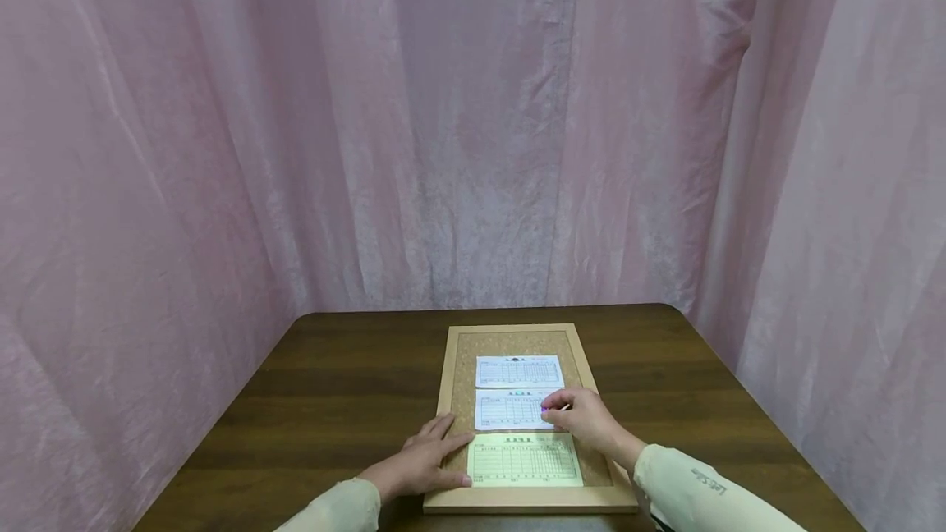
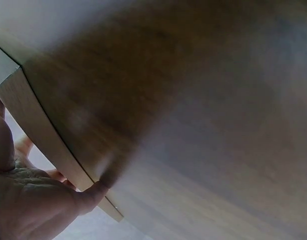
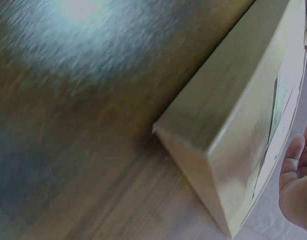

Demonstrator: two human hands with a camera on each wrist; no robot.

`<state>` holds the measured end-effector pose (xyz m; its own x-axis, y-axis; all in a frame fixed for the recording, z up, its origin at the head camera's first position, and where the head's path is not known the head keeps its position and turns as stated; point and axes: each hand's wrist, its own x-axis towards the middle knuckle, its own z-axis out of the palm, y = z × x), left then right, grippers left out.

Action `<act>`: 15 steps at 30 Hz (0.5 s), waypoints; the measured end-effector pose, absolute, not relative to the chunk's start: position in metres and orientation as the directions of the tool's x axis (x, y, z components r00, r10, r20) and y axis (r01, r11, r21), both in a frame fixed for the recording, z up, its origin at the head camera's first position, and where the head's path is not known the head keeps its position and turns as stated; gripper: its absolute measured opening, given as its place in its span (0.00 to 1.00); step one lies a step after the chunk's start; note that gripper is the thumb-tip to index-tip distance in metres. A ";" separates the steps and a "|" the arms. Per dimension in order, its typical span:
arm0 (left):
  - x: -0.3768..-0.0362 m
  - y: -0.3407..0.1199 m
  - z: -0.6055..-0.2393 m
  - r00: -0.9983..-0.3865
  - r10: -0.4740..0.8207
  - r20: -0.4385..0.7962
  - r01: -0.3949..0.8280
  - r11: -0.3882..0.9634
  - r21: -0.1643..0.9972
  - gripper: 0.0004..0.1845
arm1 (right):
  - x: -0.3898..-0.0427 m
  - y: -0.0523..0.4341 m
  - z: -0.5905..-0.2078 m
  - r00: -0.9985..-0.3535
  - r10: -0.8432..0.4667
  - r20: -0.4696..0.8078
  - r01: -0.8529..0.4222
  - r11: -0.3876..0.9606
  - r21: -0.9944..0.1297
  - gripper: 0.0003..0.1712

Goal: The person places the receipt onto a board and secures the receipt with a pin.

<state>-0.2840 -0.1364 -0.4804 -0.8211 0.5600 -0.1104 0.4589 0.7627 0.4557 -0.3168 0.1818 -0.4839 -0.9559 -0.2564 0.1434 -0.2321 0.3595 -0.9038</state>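
A wood-framed cork board [image 1: 447, 384] lies on a dark wooden table [image 1: 332, 384]. On it sit a top white form [image 1: 519, 371], a middle white form [image 1: 510, 410] and a yellow form [image 1: 525, 461] nearest me. My left hand [image 1: 436, 450] rests flat with straight fingers on the board's left frame and the yellow form's left edge. My right hand [image 1: 554, 407] pinches a small purple-headed pin [image 1: 544, 409] at the right end of the middle form. The left wrist view shows the palm [image 2: 28, 200] against the frame [image 2: 43, 130]. The right wrist view shows the frame corner [image 3: 233, 100] and the hand's edge [image 3: 298, 175].
Pink curtains [image 1: 473, 121] close in the table on the back, left and right. Bare tabletop [image 1: 665, 360] lies on both sides of the board and behind it. The table's far corners are rounded.
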 end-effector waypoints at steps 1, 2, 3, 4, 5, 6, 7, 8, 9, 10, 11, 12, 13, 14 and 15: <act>-0.283 -0.136 -0.480 -0.821 0.560 -0.112 0.459 0.763 0.455 0.39 | -0.316 0.180 -0.484 -0.955 -0.259 0.142 -0.231 0.353 -0.907 0.08; -0.283 -0.136 -0.480 -0.821 0.560 -0.113 0.458 0.763 0.456 0.39 | -0.316 0.178 -0.485 -0.955 -0.261 0.144 -0.233 0.351 -0.907 0.08; -0.283 -0.136 -0.480 -0.821 0.560 -0.112 0.459 0.764 0.454 0.39 | -0.316 0.176 -0.485 -0.953 -0.263 0.153 -0.242 0.354 -0.903 0.08; -0.282 -0.136 -0.480 -0.821 0.560 -0.111 0.459 0.764 0.454 0.39 | -0.315 0.174 -0.485 -0.951 -0.266 0.161 -0.253 0.360 -0.898 0.08; -0.282 -0.136 -0.479 -0.822 0.559 -0.110 0.460 0.764 0.452 0.39 | -0.315 0.173 -0.485 -0.949 -0.268 0.167 -0.261 0.363 -0.895 0.08; -0.282 -0.136 -0.479 -0.822 0.559 -0.109 0.460 0.765 0.450 0.39 | -0.314 0.171 -0.485 -0.947 -0.272 0.172 -0.268 0.369 -0.890 0.08; -0.282 -0.136 -0.479 -0.823 0.558 -0.109 0.460 0.766 0.450 0.39 | -0.314 0.170 -0.485 -0.945 -0.277 0.174 -0.271 0.368 -0.889 0.08; -0.282 -0.136 -0.479 -0.823 0.557 -0.110 0.459 0.766 0.450 0.39 | -0.313 0.169 -0.485 -0.943 -0.282 0.175 -0.276 0.370 -0.887 0.08; -0.282 -0.136 -0.479 -0.823 0.557 -0.111 0.457 0.767 0.450 0.39 | -0.313 0.167 -0.485 -0.942 -0.287 0.175 -0.278 0.369 -0.887 0.08; -0.282 -0.136 -0.479 -0.823 0.556 -0.112 0.456 0.767 0.452 0.39 | -0.312 0.166 -0.484 -0.942 -0.291 0.170 -0.274 0.366 -0.890 0.08; -0.281 -0.136 -0.478 -0.823 0.556 -0.113 0.456 0.767 0.452 0.39 | -0.312 0.165 -0.484 -0.941 -0.295 0.165 -0.270 0.361 -0.893 0.08; -0.281 -0.136 -0.478 -0.823 0.557 -0.113 0.456 0.766 0.453 0.39 | -0.311 0.164 -0.483 -0.942 -0.296 0.160 -0.265 0.359 -0.895 0.08; -0.281 -0.136 -0.478 -0.823 0.557 -0.114 0.456 0.766 0.454 0.39 | -0.311 0.164 -0.483 -0.942 -0.297 0.157 -0.262 0.357 -0.897 0.08; -0.281 -0.136 -0.478 -0.823 0.557 -0.112 0.457 0.766 0.452 0.39 | -0.310 0.163 -0.483 -0.942 -0.297 0.155 -0.260 0.358 -0.897 0.08; -0.281 -0.136 -0.478 -0.823 0.557 -0.110 0.458 0.766 0.451 0.39 | -0.310 0.162 -0.482 -0.943 -0.297 0.151 -0.257 0.359 -0.897 0.08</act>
<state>-0.2810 -0.1356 -0.4782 -0.8231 0.5571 -0.1099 0.4580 0.7658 0.4514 -0.3099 0.1618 -0.4822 -0.9427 -0.2972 0.1514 -0.2573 0.3591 -0.8971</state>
